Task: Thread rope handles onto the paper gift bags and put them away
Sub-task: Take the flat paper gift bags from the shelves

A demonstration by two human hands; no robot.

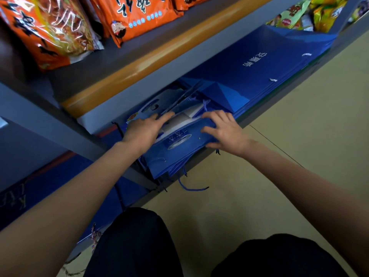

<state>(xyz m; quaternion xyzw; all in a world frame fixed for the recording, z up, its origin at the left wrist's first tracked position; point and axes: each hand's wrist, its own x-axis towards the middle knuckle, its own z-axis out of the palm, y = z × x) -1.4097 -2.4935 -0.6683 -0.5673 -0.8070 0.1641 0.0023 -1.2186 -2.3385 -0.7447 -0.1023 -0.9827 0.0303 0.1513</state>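
Both hands are down on the top blue gift bag [179,148], flat on the stack on the lower shelf [287,86]. The left hand [143,130] presses with straight fingers; the right hand [223,130] has bent fingers on it (a real grip? can't tell). A rope handle [191,188] dangles below.

Smooth blue paper bags [179,150]; glossy snack packets [46,31].
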